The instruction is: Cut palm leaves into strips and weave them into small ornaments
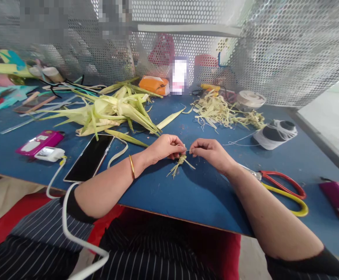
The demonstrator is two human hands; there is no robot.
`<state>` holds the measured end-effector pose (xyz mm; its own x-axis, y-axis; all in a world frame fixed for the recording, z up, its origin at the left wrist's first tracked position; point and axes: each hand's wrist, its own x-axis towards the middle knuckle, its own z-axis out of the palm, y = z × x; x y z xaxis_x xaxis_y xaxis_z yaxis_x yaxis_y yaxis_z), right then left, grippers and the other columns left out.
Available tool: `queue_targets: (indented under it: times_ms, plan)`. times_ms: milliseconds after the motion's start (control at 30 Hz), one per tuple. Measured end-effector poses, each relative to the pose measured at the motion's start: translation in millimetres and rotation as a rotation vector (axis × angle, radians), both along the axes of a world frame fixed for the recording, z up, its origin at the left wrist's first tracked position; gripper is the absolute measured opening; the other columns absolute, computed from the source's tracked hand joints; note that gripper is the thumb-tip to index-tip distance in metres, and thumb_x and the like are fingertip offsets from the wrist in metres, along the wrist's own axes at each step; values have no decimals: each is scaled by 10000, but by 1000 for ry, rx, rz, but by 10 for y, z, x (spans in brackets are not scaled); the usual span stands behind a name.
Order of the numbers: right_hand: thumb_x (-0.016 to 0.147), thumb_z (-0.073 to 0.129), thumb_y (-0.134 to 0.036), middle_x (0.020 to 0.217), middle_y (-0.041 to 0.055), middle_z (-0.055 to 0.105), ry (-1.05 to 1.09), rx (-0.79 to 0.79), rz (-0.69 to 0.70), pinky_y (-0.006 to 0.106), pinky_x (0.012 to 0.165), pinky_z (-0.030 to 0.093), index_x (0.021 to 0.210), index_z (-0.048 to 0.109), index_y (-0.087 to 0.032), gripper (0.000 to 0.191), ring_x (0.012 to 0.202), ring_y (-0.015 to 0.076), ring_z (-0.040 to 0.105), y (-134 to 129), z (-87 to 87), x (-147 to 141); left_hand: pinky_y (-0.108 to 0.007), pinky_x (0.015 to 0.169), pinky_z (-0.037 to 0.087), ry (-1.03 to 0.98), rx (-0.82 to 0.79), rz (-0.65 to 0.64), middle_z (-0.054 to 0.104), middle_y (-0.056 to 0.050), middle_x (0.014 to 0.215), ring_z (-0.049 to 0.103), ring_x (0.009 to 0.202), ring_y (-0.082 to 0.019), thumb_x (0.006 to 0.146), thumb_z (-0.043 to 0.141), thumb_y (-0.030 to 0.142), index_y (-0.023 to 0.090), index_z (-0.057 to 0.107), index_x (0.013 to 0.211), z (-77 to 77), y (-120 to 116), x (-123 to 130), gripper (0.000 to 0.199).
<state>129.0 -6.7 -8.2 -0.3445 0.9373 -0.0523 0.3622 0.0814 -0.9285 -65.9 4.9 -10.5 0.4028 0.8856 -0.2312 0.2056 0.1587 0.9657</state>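
Observation:
Near the middle of the blue table, my left hand (167, 148) pinches a small knotted husk piece (181, 160), whose loose strands fan out below the fingertips. Close by on the right, my right hand (208, 153) has its fingers pinched on a thin thread (188, 150) that runs across to the husk piece. A pile of pale green corn husks (111, 109) lies behind my left hand. Shredded husk strips (214, 109) lie behind my right hand. A spool of white thread (274, 134) is farther right.
Scissors with red and yellow handles (284, 190) lie beside my right forearm. A black phone (90, 157) and a purple power strip (42, 143) are at the left, with a white cable. A perforated metal screen (201, 42) stands behind the table (163, 194).

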Motion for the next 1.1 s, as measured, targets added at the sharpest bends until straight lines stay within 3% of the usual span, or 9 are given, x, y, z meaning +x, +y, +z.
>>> queue_targets:
  times_ms: [267,500,700,900,1100]
  plan:
    - [722,601,-327,634,-17,593,-43,83,-80,266,576,348,695,646,-178,157,594,124,473,-7,-59,-34,-180,489,410,-9,-1,-39,641,10,646,548,525,-55,828,666,183,138,568,776,-8,3,17,119]
    - [790,563,-207,724,8,587,-101,430,2,269,642,398,675,589,-197,119,687,142,529,-48,-52,-56,-189,481,405,-34,-29,0,680,-20,710,551,527,-56,821,688,226,137,581,787,-23,18,-4,143]
    - [760,538,-93,793,12,555,-155,582,137,273,701,434,708,573,-203,127,708,140,554,-109,-18,-63,-190,474,416,-13,-18,44,589,29,562,548,494,-65,771,724,158,130,608,749,11,18,1,121]
    - [784,548,-149,803,20,587,-101,486,122,278,726,427,714,619,-193,110,755,148,570,-56,-50,-28,-184,450,409,-50,2,55,594,27,560,535,480,-61,722,759,152,129,614,727,-9,14,-7,147]
    - [796,592,-311,717,13,633,50,206,30,287,688,427,673,650,-186,185,711,153,564,-4,-32,-8,-176,436,399,-70,66,41,617,17,570,534,479,-61,702,747,125,129,605,716,-47,11,-6,143]
